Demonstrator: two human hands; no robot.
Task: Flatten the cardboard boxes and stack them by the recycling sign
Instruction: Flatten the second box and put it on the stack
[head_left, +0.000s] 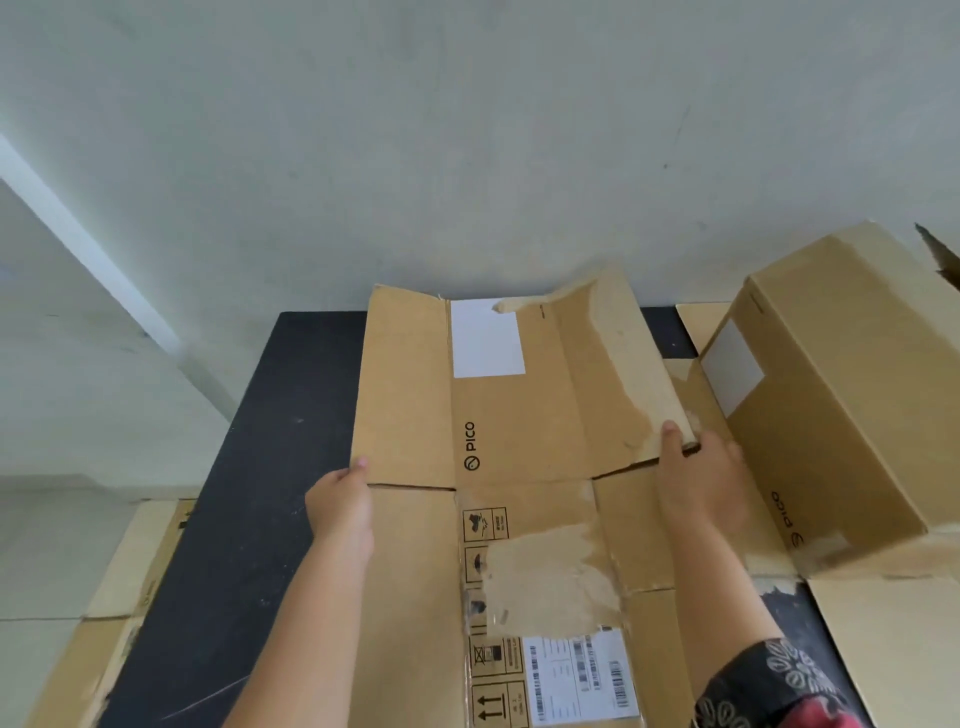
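A brown cardboard box (519, 415) marked PICO lies flattened across the black table (249, 493), its far half tilted up toward the wall. My left hand (340, 501) grips the left edge at the fold line, thumb on top. My right hand (698, 473) holds the torn right edge of the raised half, thumb on its upper face. The near half (415, 597) lies flat with a shipping label and torn tape patches. An unflattened PICO box (841, 405) stands at the right, on top of more flat cardboard.
A pale wall rises just behind the table. Flat cardboard sheets (135, 571) lean at the table's left side, near the floor. More flat cardboard (893, 649) lies at the lower right. A strip of bare black tabletop shows on the left.
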